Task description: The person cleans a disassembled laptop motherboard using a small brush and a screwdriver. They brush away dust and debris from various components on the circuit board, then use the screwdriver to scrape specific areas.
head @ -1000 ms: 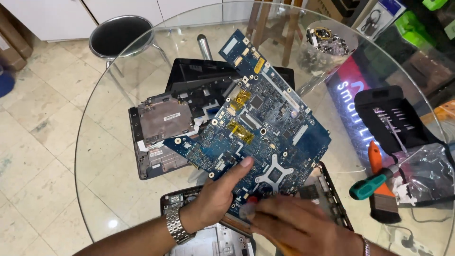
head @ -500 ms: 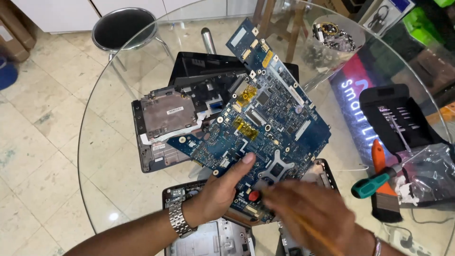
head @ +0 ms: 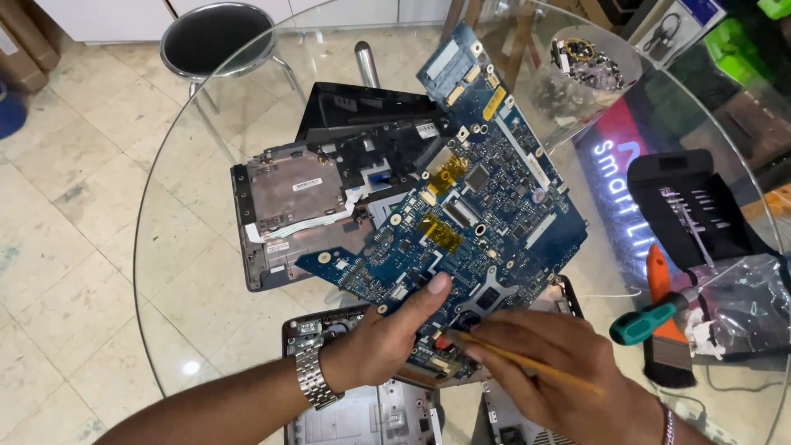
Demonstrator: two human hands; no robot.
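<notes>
A blue laptop motherboard [head: 486, 206] is held tilted up above the round glass table [head: 206, 272]. My left hand [head: 387, 334], with a metal watch on the wrist, grips the board's near edge, thumb on top. My right hand [head: 552, 371] holds a thin wooden-handled tool [head: 527, 363] with a red tip against the board's near corner. Behind the board lies an opened dark laptop base [head: 297, 206], and another laptop case part [head: 362, 404] lies under my hands.
At the right lie a green-handled screwdriver [head: 651, 317], an orange-handled brush [head: 667, 338], a black tool case [head: 692, 210] and a plastic bag [head: 750, 305]. A clear cup of small parts [head: 589, 66] stands at the back. A black stool [head: 218, 37] stands beyond the table.
The view has shifted slightly. My right hand has moved a little along the board's near corner with the tool; my left hand keeps its grip on the board.
</notes>
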